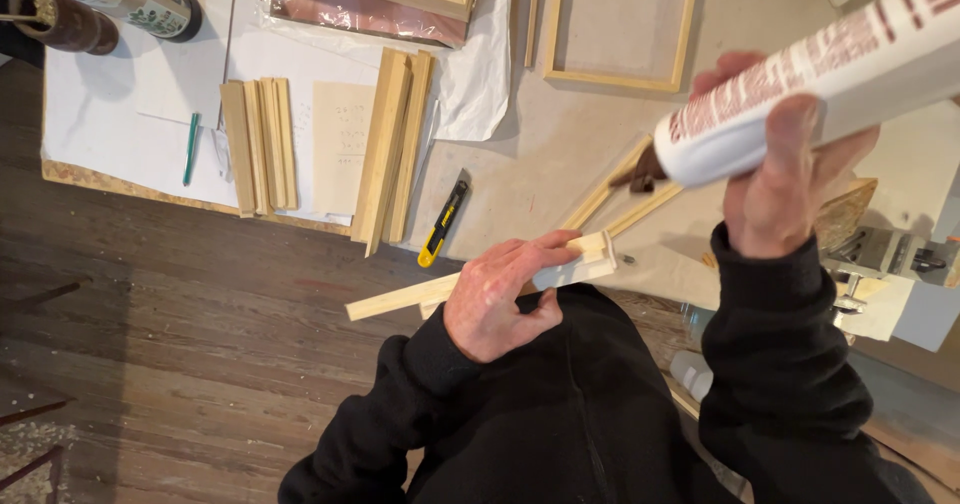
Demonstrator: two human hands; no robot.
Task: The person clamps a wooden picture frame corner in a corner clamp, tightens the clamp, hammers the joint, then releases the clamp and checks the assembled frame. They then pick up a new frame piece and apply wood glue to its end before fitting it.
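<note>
Right now I see the left hand point(497, 297) near the middle of the frame, a bit low. Its fingers are wrapped around a thin wooden strip point(400, 299), and the strip pokes out to the left and to the right of the hand. The strip is tilted, with its right end higher.

I see the right hand point(785, 169) at the right side, higher up. It is closed tight around a big white glue tube point(850, 59) with red print on it. The tube slants up toward the upper right corner. Its dark tip point(640, 176) points down and left, near the right end of the strip but not touching it.

Behind the hands is a work table point(520, 154). A yellow and black cutter knife point(443, 225) lies on it, just above the left hand. Left of the knife are bundles of wooden strips point(390, 154). A green pen point(190, 147) lies at the far left. An empty wooden frame point(620, 24) sits at the top.
</note>
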